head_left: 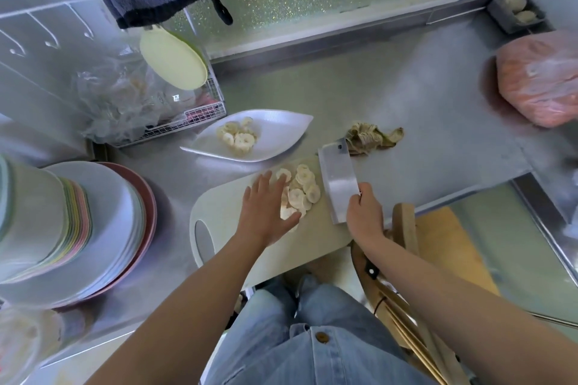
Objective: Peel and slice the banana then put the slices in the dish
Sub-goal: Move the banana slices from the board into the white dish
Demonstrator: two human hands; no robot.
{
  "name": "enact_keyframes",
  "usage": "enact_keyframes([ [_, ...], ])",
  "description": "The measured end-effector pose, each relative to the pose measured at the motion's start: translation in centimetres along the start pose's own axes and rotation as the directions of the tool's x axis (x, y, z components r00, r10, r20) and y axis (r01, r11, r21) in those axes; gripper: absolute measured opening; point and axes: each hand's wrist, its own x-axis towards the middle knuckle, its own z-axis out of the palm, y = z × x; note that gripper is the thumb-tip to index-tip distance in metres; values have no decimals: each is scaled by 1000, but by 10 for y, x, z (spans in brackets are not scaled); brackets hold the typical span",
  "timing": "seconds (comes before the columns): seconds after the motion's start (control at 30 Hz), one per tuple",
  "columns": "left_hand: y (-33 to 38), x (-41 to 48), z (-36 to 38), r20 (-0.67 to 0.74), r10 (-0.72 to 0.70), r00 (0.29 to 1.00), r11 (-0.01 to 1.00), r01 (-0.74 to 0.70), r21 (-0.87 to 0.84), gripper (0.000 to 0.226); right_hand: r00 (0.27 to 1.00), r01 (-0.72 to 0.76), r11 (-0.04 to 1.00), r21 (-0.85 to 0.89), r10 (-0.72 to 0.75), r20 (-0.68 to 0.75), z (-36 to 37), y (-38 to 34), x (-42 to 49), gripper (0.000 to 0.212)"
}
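Several banana slices (301,189) lie in a heap on the pale cutting board (225,212). My left hand (267,208) lies flat with straight fingers against the left side of the heap. My right hand (364,212) grips the handle of a cleaver (339,184), whose wide blade stands on the board just right of the slices. A white leaf-shaped dish (278,134) sits beyond the board and holds several slices (239,136). The banana peel (372,136) lies crumpled on the steel counter behind the cleaver.
A stack of plates and bowls (78,228) fills the left side. A wire rack (187,116) with plastic bags and a green lid stands at the back left. An orange bag (538,78) sits far right. A wooden chair (406,244) is below the counter edge.
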Motion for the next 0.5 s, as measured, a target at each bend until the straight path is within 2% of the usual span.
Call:
enact_keyframes([
  [0.13, 3, -4, 2, -8, -68, 998, 997, 67, -22, 87, 995, -16, 1000, -14, 17, 98, -1, 7, 4, 28],
  [0.33, -2, -9, 10, 6, -49, 999, 995, 49, -86, 92, 950, 74, 997, -29, -61, 305, 3, 8, 2, 26],
  [0.4, -5, -10, 10, 34, -24, 999, 995, 27, -96, 93, 932, 57, 998, 11, -58, 359, 5, 5, 2, 30],
  [0.5, -8, -10, 8, 40, -13, 999, 992, 18, -126, 90, 897, 32, 999, 35, -44, 439, 3, -1, 4, 23],
])
